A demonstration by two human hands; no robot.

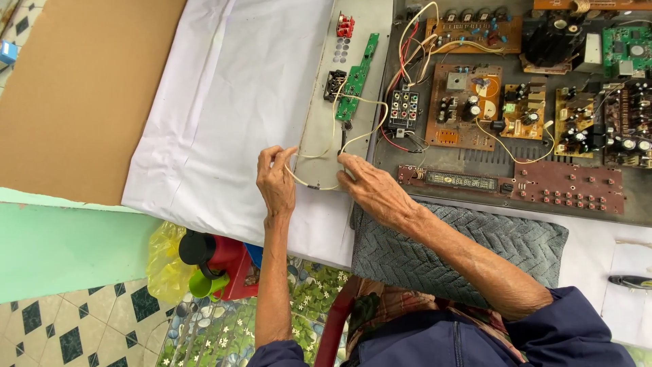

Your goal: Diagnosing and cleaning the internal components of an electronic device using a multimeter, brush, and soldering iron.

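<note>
While a grey textured cushion lies nearest under the right forearm, the left hand pinches a pale wire, the right hand presses its fingers on the grey metal panel, and beyond sits the open amplifier chassis.

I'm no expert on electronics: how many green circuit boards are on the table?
2. A long narrow green board lies on the grey panel above the hands; a squarer green board sits at top right. Others may be out of frame.
</note>
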